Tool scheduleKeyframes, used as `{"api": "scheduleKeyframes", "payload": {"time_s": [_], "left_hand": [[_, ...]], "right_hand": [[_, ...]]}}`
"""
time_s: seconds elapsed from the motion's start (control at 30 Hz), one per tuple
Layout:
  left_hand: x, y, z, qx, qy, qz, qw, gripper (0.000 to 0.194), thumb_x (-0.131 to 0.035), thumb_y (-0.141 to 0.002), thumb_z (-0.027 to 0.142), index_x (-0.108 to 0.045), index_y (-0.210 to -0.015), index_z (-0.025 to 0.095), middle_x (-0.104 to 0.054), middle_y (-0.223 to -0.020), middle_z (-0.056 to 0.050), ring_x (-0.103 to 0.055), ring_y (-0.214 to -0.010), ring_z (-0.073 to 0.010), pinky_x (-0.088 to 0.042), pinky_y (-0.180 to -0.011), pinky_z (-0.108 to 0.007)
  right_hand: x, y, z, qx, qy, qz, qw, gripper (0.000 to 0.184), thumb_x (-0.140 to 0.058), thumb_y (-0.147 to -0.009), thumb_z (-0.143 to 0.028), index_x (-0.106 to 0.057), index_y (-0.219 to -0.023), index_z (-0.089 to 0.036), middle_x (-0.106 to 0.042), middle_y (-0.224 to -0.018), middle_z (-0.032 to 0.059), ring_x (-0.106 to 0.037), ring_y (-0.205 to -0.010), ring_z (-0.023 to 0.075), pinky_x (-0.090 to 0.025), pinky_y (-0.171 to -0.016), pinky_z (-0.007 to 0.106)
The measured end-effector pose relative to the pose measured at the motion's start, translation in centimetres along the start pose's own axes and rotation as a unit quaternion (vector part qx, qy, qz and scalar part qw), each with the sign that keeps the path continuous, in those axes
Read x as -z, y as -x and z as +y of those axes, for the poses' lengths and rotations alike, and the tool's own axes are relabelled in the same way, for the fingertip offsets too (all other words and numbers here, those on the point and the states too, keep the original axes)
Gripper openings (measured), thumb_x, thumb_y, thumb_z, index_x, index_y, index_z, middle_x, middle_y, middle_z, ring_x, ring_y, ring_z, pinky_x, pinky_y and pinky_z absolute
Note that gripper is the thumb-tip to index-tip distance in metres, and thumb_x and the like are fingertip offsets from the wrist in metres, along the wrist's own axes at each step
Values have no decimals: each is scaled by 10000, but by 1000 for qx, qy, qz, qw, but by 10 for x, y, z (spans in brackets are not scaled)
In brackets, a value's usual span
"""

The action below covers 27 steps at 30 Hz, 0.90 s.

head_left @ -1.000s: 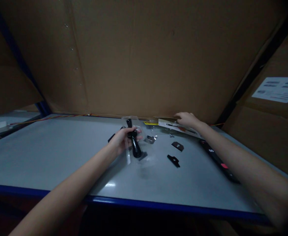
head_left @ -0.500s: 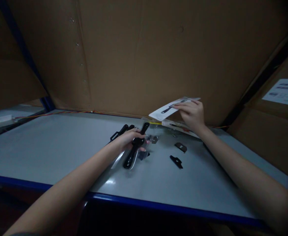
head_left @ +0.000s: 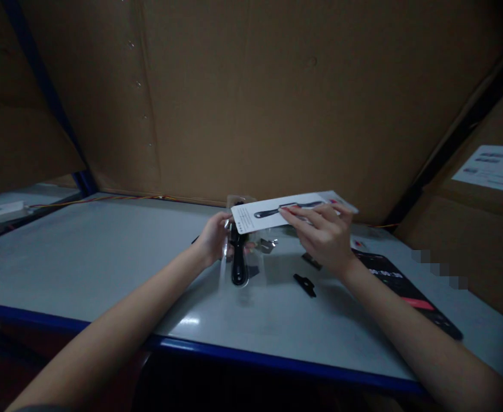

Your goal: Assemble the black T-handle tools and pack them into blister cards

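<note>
The blue front edge (head_left: 217,350) of the pale grey table (head_left: 96,257) runs beneath both forearms, and the hands work well in from it, over the middle of the tabletop. The left hand (head_left: 212,240) is closed around a glossy black-handled tool (head_left: 238,270), which stands nearly upright with its lower end close to the table. A clear plastic blister (head_left: 224,269) stays around the tool, and the closed grip seems to keep the two together. The right hand (head_left: 325,236) is narrowly closed on a long white printed card (head_left: 272,213), with its fingers spread across the top. The card lies almost level, a picture of a dark tool along its face, and its near end crosses just above the left hand; this hold appears to keep the printed face upward.

Just right of the tool lies a small silver metal fitting (head_left: 266,246). Below the right hand are a flat black metal piece (head_left: 305,284) and a dark metal plate (head_left: 311,261). A black-and-red printed card (head_left: 406,292) lies farther right, angled near the table's right side. Beyond the table rises a brown cardboard wall (head_left: 234,97), with a thin orange wire (head_left: 105,198) along its foot and a white paper label (head_left: 491,176) on the cardboard at the right.
</note>
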<state>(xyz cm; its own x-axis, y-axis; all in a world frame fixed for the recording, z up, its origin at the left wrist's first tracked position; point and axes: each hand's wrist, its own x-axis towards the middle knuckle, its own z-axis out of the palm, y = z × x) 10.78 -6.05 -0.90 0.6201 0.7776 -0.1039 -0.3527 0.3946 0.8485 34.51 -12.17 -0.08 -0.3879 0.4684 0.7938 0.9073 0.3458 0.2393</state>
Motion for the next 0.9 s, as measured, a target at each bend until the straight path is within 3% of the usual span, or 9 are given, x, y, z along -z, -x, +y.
{"api": "scheduleKeyframes", "payload": {"time_s": [0.1, 0.2, 0.33, 0.4, 0.47, 0.57, 0.67, 0.77, 0.9], "left_hand": [[-1, 2, 4, -32, 23, 60, 997, 480, -513, -720, 553, -617, -979, 162, -674, -766, -112, -651, -709, -273, -492, -613, -385], [-2, 3, 5, -54, 18, 64, 996, 575, -512, -694, 637, -620, -926, 123, -669, -771, -135, -642, -690, -261, -498, -617, -386], [0, -1, 0, -116, -66, 129, 983, 334, -714, -627, 282, -588, -882, 106, -659, -733, -89, -615, -603, -164, -483, -558, -263], [3, -4, -1, -132, -101, 170, 971, 370, -726, -567, 107, -559, -897, 117, -652, -722, -58, -605, -583, -140, -478, -548, -237], [7, -5, -1, -134, -117, 187, 966, 429, -731, -552, 69, -535, -928, 131, -649, -744, -51, -609, -591, -142, -489, -554, -247], [8, -6, 1, -141, -125, 185, 964, 493, -759, -549, 88, -515, -972, 152, -645, -823, -70, -621, -632, -157, -509, -584, -279], [6, -4, 3, -147, -126, 173, 966, 533, -784, -534, 106, -510, -989, 164, -641, -864, -82, -626, -657, -169, -511, -595, -294], [3, -3, 6, -165, -99, 177, 965, 505, -779, -540, 106, -521, -970, 160, -643, -831, -74, -622, -644, -166, -504, -583, -284], [12, -6, 15, -191, -7, 213, 958, 271, -668, -654, 148, -559, -899, 116, -638, -762, -80, -610, -615, -153, -485, -560, -260]], "right_hand": [[-4, 0, -18, 22, 8, -30, 999, 413, -466, -860, -186, -537, -1235, -344, -682, -1001, -7, -537, -848, 219, -265, -884, 421], [-5, -2, -35, 44, 22, -30, 998, 357, -456, -857, -170, -606, -1160, -285, -679, -920, 32, -522, -856, 219, -281, -862, 402], [-2, -5, -50, 79, 0, -69, 994, 309, -479, -845, -218, -640, -1108, -227, -652, -968, 72, -507, -892, 229, -304, -853, 403], [0, -8, -48, 78, -54, -105, 990, 305, -524, -819, -298, -644, -1095, -254, -622, -1054, 64, -494, -970, 243, -285, -902, 430], [0, -10, -38, 36, -112, -121, 986, 302, -537, -809, -354, -644, -1084, -292, -595, -1112, 47, -473, -1050, 254, -259, -945, 457], [-3, -12, -12, -94, -183, -134, 969, 404, -521, -819, -418, -565, -1200, -290, -588, -1119, 67, -491, -1065, 264, -315, -914, 470], [-6, -12, 10, -210, -311, -257, 891, 475, -548, -779, -503, -574, -1177, -245, -629, -1003, 83, -575, -901, 244, -434, -733, 382], [-3, -13, 13, -236, -424, -372, 791, 361, -582, -744, -518, -664, -907, -207, -643, -840, 60, -588, -742, 194, -421, -585, 296], [4, -14, 7, -257, -467, -395, 748, 310, -610, -725, -508, -616, -751, -199, -573, -646, 11, -512, -568, 131, -317, -467, 255]]}}
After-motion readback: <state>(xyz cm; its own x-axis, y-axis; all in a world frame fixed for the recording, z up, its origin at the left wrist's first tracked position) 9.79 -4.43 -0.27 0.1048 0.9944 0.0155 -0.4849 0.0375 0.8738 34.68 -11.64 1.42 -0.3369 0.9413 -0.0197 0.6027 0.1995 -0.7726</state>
